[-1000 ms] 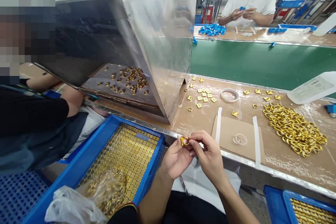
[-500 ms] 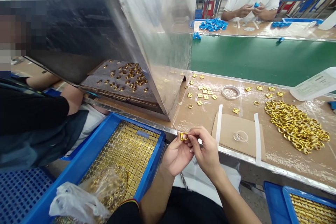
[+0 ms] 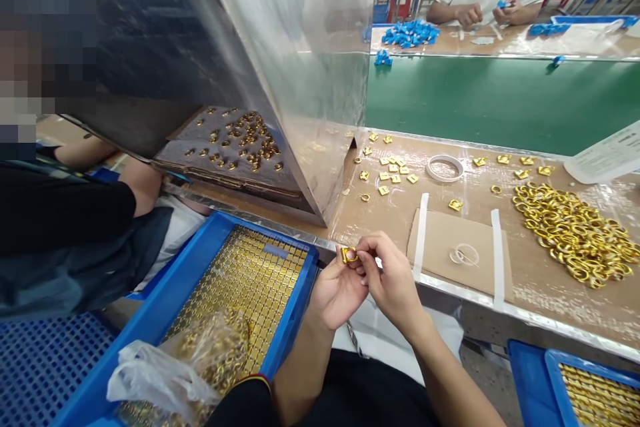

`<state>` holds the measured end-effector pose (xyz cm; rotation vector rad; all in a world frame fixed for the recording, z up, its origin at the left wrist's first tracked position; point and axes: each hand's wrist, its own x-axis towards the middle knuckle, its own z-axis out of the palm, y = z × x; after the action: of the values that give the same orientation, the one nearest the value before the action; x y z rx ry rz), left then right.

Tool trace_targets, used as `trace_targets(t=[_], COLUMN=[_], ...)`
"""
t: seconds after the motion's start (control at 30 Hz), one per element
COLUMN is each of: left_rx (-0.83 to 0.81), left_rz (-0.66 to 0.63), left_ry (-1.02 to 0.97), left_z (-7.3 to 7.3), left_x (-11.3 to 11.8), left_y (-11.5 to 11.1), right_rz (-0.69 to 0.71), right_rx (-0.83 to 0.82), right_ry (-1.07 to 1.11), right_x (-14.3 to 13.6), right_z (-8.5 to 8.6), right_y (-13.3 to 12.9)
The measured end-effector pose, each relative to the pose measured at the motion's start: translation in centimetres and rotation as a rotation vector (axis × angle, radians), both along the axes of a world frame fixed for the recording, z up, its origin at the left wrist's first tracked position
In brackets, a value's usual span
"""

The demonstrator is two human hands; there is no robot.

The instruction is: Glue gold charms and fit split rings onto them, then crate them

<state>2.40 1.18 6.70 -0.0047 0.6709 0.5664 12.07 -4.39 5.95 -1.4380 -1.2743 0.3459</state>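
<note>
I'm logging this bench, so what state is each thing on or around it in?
Left hand, grip closed on gold ring
Right hand, grip closed on gold ring
Gold ring, held up
Blue tray, filled with gold pieces
Plastic bag, bulging; tied or not, cannot tell
Metal hood, front open
White roll, lying flat
Ring pile, loosely heaped
</note>
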Motion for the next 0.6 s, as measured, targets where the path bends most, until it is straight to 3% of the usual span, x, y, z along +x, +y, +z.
trace_targets(t=[0.33,0.6], left_rx=[0.005,0.038], left_rz=[-0.019,-0.006], left_ry=[-0.083,-0.137], left_z=[-0.38,-0.49], left_x=[-0.3,-0.25], left_y=[-0.03,-0.11], right_rz=[0.116,0.105], right_rx=[0.053,0.086], right_ry=[0.035,0.015], right_x=[0.54,0.61], right_z=[-0.36,-0.26], right_y=[0.01,-0.42])
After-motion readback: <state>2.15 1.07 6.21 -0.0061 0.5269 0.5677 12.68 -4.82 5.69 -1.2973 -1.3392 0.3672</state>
